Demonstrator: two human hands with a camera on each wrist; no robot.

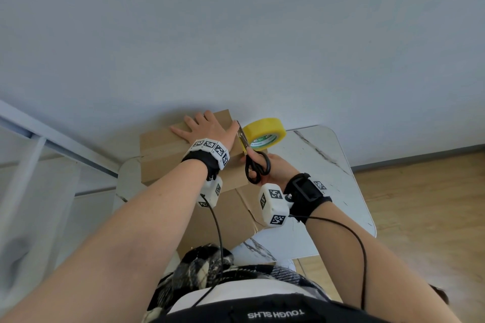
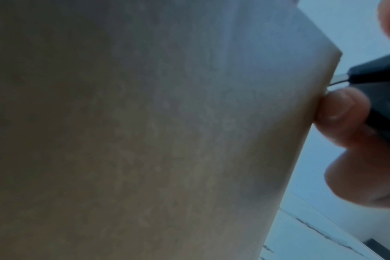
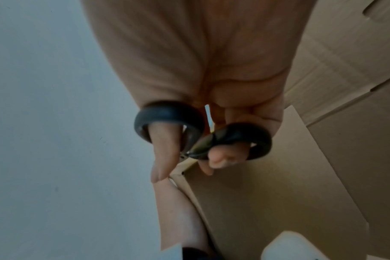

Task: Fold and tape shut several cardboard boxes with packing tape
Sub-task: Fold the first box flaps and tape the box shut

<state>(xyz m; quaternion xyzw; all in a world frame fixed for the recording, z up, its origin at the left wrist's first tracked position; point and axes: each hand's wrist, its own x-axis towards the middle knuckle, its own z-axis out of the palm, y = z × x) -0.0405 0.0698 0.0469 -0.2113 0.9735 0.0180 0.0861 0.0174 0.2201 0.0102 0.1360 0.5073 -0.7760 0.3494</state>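
Note:
A brown cardboard box [image 1: 162, 165] stands on a white marble table [image 1: 328, 165], with a strip of tape [image 1: 160, 152] along its top. My left hand [image 1: 202, 127] lies flat on the box's top, fingers spread. My right hand [image 1: 275, 168] grips black-handled scissors [image 1: 257, 165], thumb and fingers [image 3: 220, 161] through the loops [image 3: 169, 119]. The blades [image 1: 242, 139] point away from me along the box's right edge, right beside a yellow tape roll [image 1: 265, 134]. The left wrist view is filled by cardboard [image 2: 167, 140], with the scissors [image 2: 378, 75] at its right edge.
More creased cardboard [image 1: 223, 223] hangs below the box's near edge, toward my body. A pale wall rises directly behind the table. A white frame [image 1: 52, 144] runs along the left. Wooden floor [image 1: 420, 204] lies to the right of the table.

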